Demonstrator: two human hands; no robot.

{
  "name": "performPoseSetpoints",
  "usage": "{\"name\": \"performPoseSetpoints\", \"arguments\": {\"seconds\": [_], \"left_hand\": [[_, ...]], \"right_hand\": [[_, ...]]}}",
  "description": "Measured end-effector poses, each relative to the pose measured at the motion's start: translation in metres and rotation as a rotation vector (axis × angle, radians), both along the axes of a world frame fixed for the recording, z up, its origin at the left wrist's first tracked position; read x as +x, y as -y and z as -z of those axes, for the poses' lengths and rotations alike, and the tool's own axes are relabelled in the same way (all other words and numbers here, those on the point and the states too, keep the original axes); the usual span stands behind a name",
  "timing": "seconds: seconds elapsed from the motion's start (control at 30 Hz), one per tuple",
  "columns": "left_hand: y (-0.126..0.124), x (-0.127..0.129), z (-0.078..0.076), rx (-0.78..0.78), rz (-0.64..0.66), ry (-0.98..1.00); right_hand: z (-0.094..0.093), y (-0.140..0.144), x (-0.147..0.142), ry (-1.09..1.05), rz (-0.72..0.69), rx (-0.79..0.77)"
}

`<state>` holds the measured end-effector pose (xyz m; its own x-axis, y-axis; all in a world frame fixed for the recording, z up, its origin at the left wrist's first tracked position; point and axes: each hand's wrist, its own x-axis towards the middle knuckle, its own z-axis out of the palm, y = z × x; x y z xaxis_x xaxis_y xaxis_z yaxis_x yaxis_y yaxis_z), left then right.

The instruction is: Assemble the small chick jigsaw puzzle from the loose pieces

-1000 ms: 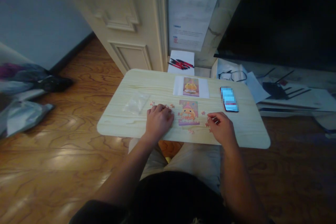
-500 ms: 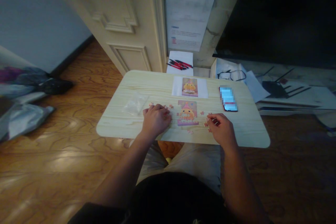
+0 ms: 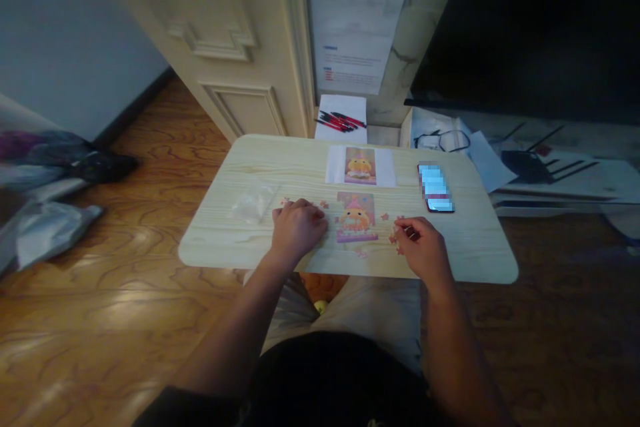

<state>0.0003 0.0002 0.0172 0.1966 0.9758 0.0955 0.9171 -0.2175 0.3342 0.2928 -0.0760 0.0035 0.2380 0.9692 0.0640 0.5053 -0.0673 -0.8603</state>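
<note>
A partly assembled jigsaw puzzle [image 3: 356, 217] with a yellow cartoon figure lies on the small table [image 3: 225, 240] between my hands. My left hand [image 3: 299, 228] rests palm down at its left, fingers curled; what lies under them is hidden. Loose puzzle pieces [image 3: 324, 204] show just beyond that hand. To the right of the puzzle, my right hand [image 3: 423, 243] is closed in a pinch among several loose pieces [image 3: 393, 238]; anything between its fingertips is too small to make out. More pieces [image 3: 361, 253] lie below the puzzle. A printed picture [image 3: 360, 167] of the same figure lies behind it.
A clear plastic bag [image 3: 255, 201] lies on the table's left part, a lit phone [image 3: 436, 188] on its right. Behind the table, red and black pens [image 3: 341, 121] rest on white paper. Glasses [image 3: 453, 141] and a black router [image 3: 527, 167] sit on the low cabinet.
The view has shifted very slightly. Both hands keep nearly the same place and pose, and the puzzle looks unchanged.
</note>
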Motion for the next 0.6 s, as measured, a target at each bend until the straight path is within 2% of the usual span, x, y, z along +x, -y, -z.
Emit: {"name": "performPoseSetpoints", "arguments": {"seconds": [0.3,0.6], "left_hand": [[-0.015,0.002,0.000,-0.006,0.200,-0.089],[-0.043,0.017,0.008,0.001,0.231,0.032]], "right_hand": [[0.001,-0.005,0.000,-0.030,0.007,-0.023],[0.008,-0.003,0.002,-0.029,0.025,-0.020]]}}
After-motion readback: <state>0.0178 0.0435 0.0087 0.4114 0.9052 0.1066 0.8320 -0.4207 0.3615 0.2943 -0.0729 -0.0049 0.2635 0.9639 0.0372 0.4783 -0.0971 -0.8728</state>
